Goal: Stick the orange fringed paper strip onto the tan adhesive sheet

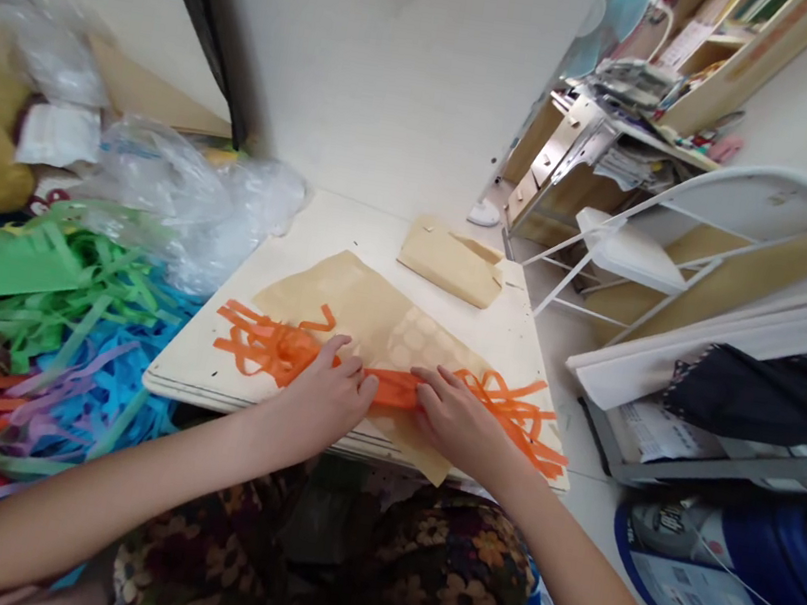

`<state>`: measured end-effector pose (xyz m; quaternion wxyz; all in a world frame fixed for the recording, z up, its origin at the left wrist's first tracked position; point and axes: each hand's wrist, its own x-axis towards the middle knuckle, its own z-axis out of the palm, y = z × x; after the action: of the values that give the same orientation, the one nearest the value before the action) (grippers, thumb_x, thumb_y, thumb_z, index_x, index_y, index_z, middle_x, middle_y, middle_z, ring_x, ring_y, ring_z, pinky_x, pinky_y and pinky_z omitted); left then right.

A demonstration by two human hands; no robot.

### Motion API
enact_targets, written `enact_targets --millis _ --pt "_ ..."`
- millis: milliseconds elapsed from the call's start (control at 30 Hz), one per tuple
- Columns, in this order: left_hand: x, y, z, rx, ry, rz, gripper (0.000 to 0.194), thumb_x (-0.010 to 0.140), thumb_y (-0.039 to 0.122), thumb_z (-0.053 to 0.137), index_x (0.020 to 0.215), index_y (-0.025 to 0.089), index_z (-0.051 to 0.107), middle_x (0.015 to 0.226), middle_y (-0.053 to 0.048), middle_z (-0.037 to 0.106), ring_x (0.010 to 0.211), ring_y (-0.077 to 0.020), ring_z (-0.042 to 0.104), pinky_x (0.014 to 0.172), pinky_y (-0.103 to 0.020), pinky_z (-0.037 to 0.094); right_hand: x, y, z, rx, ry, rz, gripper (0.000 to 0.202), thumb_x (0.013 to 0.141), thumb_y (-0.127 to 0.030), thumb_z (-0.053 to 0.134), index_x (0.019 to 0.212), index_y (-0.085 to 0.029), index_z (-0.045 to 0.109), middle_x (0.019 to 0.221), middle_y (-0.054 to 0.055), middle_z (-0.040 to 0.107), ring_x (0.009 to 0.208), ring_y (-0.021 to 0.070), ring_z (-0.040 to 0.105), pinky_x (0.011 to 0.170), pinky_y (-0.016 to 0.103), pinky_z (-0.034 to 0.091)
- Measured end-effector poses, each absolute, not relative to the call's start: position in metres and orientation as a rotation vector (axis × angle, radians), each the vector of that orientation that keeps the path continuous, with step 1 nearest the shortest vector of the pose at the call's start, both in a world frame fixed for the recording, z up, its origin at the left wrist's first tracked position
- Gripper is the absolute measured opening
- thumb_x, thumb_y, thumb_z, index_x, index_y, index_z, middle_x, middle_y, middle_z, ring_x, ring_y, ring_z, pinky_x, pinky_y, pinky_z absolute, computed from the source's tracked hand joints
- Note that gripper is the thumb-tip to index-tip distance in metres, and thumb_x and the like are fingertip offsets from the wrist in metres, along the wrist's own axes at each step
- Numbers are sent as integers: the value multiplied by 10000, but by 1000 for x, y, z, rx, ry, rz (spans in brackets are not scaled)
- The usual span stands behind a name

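A person's two bare hands meet an orange paper bundle on a white counter, its plain middle band lying directly between them and its fringed ends fanning out beyond each hand. The grip of the left hand bends over the band's left part, fingers touching it; the grip of the right hand rests fingertips on the right part, the two hands slightly apart. Whether either grip is clamped on the paper or only pressing it cannot be told, as the undersides of the hands are hidden. The bundle lies across a tan paper sheet, whose near corner juts past the counter's edge. Beyond, a folded tan packet sits near the far side; at left, clear plastic bags adjoin loose green strips.
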<state>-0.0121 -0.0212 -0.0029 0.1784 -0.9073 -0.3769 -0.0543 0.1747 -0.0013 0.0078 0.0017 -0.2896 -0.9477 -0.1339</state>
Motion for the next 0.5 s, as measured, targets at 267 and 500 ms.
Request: enact_targets --millis 267,500 --pt "-16 -28 -7 -2585 -1082 -123 235 724 42 360 794 88 580 865 -126 603 853 -212 516 842 -451 299 182 -2 0 -883 -3006 -396 175 801 -111 350 772 -84 521 1011 165 540 981 184 502 922 347 354" --pt "-13 -38 -17 -2507 -1148 -178 230 721 71 371 789 86 591 972 -155 592 947 -246 498 823 -435 331 185 -12 2 -913 -3065 -270 218 813 -142 342 766 -95 550 1043 149 541 1057 181 446 979 388 272"
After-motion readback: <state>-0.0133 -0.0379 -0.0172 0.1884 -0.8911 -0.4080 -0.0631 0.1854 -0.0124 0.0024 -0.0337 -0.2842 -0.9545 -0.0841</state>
